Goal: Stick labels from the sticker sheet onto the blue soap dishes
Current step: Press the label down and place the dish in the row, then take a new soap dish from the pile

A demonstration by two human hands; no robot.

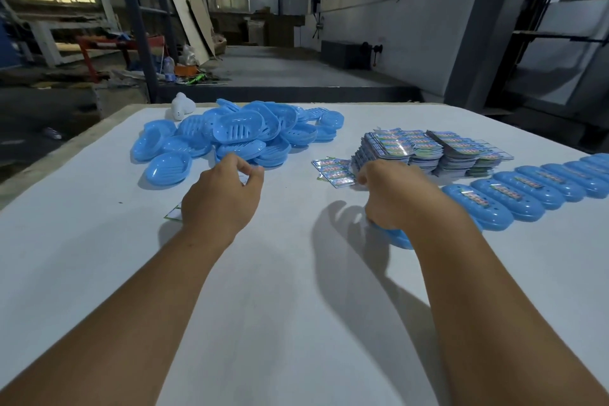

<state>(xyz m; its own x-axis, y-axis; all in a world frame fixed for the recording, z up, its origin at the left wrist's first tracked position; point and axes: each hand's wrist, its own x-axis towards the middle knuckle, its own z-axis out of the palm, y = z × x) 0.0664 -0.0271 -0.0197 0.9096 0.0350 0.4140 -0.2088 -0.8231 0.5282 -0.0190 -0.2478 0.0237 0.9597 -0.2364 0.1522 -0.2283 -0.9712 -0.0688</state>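
Right hand gripping a blue dish down on the tabletop. Left hand curling fingers near the dish pile; whether it's pinching a label, I can't tell. Sticker sheet lying between. I'm judging dishes light, stiff, slick: hold by rims. Labels flimsy: lift by corners.

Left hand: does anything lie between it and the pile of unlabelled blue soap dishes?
Nothing visible does. The left hand hovers just short of the pile of unlabelled soap dishes, with only bare white table between them. A sticker sheet lies partly under its wrist, on the near side, not in the path.
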